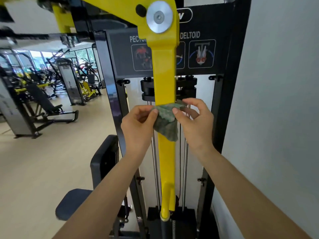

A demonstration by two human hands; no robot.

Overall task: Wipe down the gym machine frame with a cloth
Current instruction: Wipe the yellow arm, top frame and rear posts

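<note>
While cloth (166, 122) lies across yellow arm (164, 80), left hand (138, 125), right hand (196, 121) both pinch it.

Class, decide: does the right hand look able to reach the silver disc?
Probably yes: the disc sits above the right hand, with only bare yellow arm between, though it pinches the cloth.

Dark grey rectangular instruction placard (120, 54) on machine upright: white capitals "PECTO", remainder hidden behind yellow painted metal lever arm (164, 75); "DELTOID" at right, above muscle diagrams. Black top panel (207, 16): white oval outline, only "V" visible. Background grey weight-stack shroud (68, 78): vertical lettering, blurred, unreadable.
</note>
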